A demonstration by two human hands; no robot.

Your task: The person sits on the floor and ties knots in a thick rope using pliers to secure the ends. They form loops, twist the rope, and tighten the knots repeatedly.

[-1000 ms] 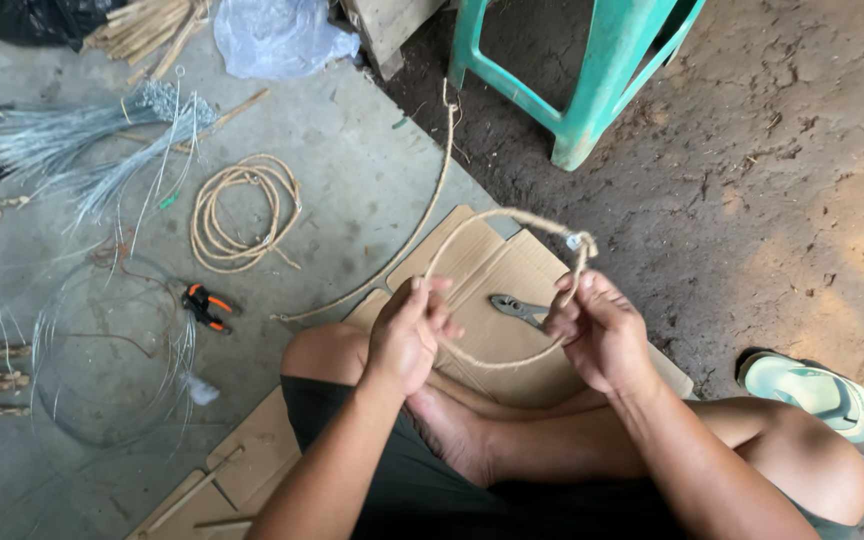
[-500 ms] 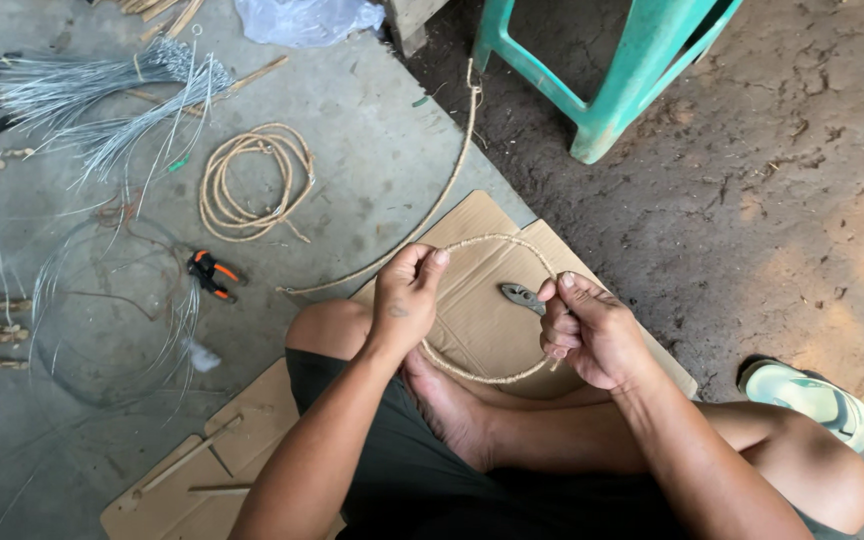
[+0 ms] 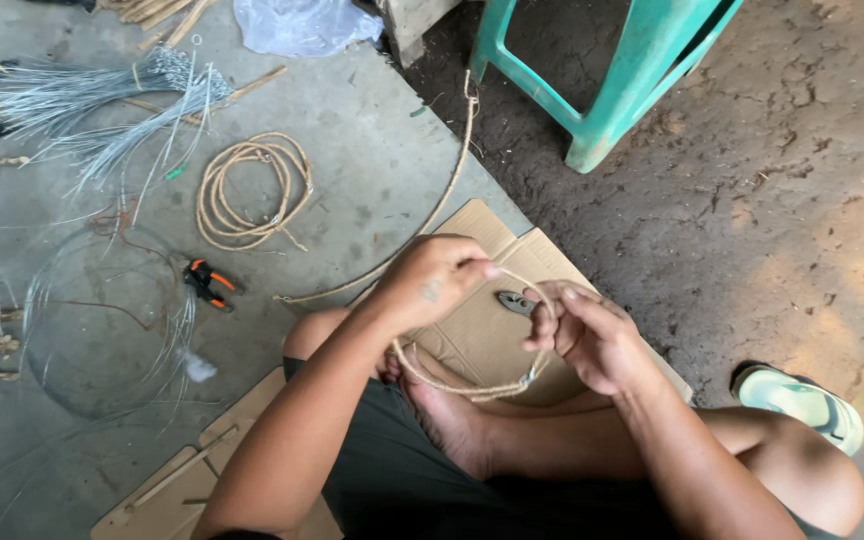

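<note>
I sit cross-legged on flattened cardboard [image 3: 472, 330]. A small ring of tan wrapped rope [image 3: 472, 386] is held between both hands above my lap. My left hand [image 3: 432, 280] pinches the top of the ring. My right hand [image 3: 587, 335] grips its right side, fingers curled around the rope. A grey metal tool [image 3: 512, 301] lies on the cardboard just behind the ring, partly hidden by my right hand. A long tan rope strand [image 3: 442, 205] runs from the cardboard's edge toward the stool.
A coil of tan rope [image 3: 250, 190] and orange-handled pliers [image 3: 207, 283] lie on the concrete at left. Bundles of thin wire [image 3: 82, 110] and a wire hoop [image 3: 102, 320] sit farther left. A teal plastic stool [image 3: 612, 80] stands on dirt behind. A green sandal [image 3: 802, 405] is at right.
The ring has been pulled smaller and lower toward my lap. My hands have drawn closer together, the left one moving right over the ring's top.
</note>
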